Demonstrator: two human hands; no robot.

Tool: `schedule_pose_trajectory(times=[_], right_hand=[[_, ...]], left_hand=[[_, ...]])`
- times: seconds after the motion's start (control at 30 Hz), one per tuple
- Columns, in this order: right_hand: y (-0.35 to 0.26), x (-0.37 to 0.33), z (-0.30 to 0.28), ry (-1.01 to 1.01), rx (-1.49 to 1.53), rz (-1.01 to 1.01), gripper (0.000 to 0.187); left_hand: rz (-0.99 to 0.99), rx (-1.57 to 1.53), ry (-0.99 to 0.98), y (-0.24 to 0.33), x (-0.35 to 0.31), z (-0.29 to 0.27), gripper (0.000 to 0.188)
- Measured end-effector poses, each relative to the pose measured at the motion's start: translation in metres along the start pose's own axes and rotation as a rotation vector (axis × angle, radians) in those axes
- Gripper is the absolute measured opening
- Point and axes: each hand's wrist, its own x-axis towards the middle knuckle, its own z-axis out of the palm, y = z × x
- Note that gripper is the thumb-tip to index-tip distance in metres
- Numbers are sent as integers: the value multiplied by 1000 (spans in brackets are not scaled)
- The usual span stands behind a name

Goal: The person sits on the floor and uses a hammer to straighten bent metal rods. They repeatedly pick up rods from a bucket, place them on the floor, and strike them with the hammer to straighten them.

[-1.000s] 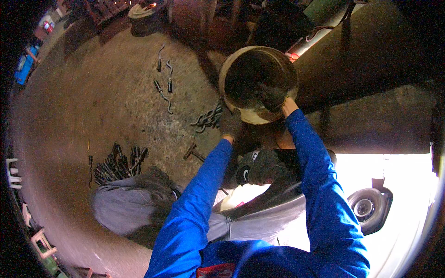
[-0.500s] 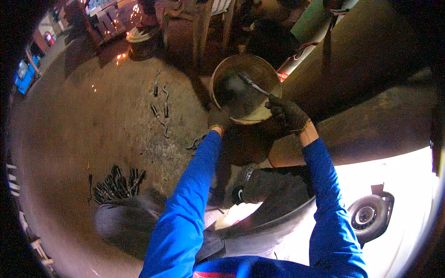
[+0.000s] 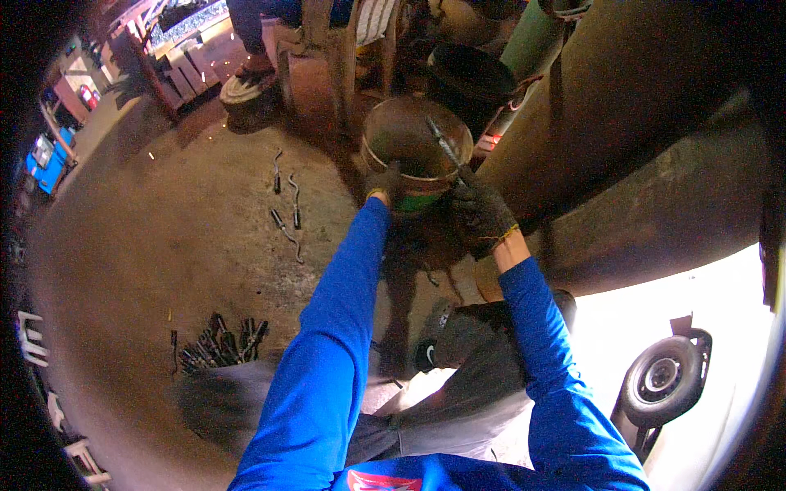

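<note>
In front of me stands a round bucket (image 3: 378, 146), its inside dull grey-brown and a green band showing low on its outer side. My left hand (image 3: 393, 183), in a dark glove, is closed on the bucket's near rim. My right hand (image 3: 481, 211), gloved too, grips a slim grey metal rod (image 3: 444, 141) that points up and away over the bucket's right side. The rod's lower end is hidden in the fist. What lies in the bottom of the bucket is too dark to make out.
Bent metal rods with black sleeves (image 3: 296, 214) lie on the floor left of the bucket. A heap of similar pieces (image 3: 221, 344) sits by my left knee. Behind stand a black bucket (image 3: 471, 74) and a chair (image 3: 307, 90). Large pipes (image 3: 630, 106) fill the right. Sparks fall far left.
The bucket, earlier tipped with its mouth toward me, now stands more upright and slightly left. My right hand has moved left and a little down with the rod, which points more steeply.
</note>
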Motion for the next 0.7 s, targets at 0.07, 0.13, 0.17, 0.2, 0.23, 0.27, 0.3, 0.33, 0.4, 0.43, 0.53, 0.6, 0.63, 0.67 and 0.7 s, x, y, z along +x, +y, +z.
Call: schedule_pose_trajectory(times=[0.07, 0.13, 0.17, 0.2, 0.23, 0.27, 0.3, 0.33, 0.4, 0.43, 0.53, 0.6, 0.63, 0.67, 0.7], right_hand=[[9, -3, 3, -38, 86, 13, 26], [19, -12, -40, -293, 289, 160, 30], [37, -13, -50, -248, -277, -125, 31], [57, -15, -49, -176, -524, -263, 30], [87, -9, -34, -161, -546, -283, 29], [116, -4, -19, -162, -341, -142, 29], [143, -1, -4, -123, -87, 19, 28], [176, 2, 9, -108, 35, 114, 28], [238, 0, 33, -101, 112, 190, 28], [267, -2, 48, -102, 144, 223, 28], [331, -9, 70, -96, 147, 216, 29], [364, -19, 71, -161, 68, 71, 32], [380, -25, 75, -219, 37, -32, 35], [392, -18, 57, -306, -407, -353, 34], [412, -14, 47, -345, -576, -452, 33]], left_hand=[[40, 73, -87, 1, -20, -7, 54], [130, 187, -224, 12, -85, -6, 49], [185, 222, -255, 12, -117, -21, 47], [214, 202, -284, 10, -143, -40, 46], [215, 174, -292, 5, -164, -75, 44], [62, -68, -367, -12, -179, -103, 43], [-68, -291, -455, -22, -197, -128, 42], [-224, -501, -513, -36, -215, -153, 40], [-472, -866, -659, -34, -241, -205, 38], [-496, -866, -554, -51, -250, -221, 38], [-470, -1002, -504, -120, -251, -238, 36], [-401, -1280, -750, -181, -272, -249, 30], [-441, -1321, -739, -213, -275, -255, 28], [-490, -1361, -754, -242, -274, -248, 26], [-631, -1287, -630, -270, -265, -247, 25]])
